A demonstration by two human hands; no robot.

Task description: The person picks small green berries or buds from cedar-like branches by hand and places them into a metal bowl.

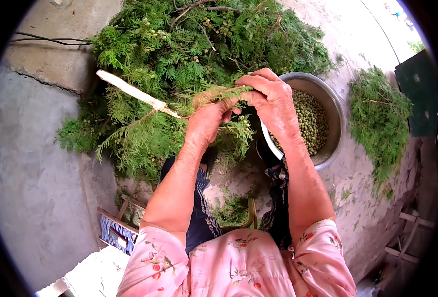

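Observation:
My left hand (208,120) grips a leafy conifer branch, probably arborvitae. The branch's thick end, a pale stripped piece of wood (137,92), juts out to the upper left. Green sprays with small round cones (243,130) hang below that hand. My right hand (274,102) is at the twig tip (237,88), thumb and fingers closed around it; the fingertips partly hide what they pinch. Beneath my right wrist stands a round metal pot (338,122), holding many small green cones (310,118). My right forearm covers part of its rim.
A big heap of cut conifer branches (189,48) lies ahead. At right is a smaller pile of greenery (378,118) near a dark green panel (419,92). Black cables (52,40) reach the heap from the left. A small wooden-framed stool (118,226) stands at lower left.

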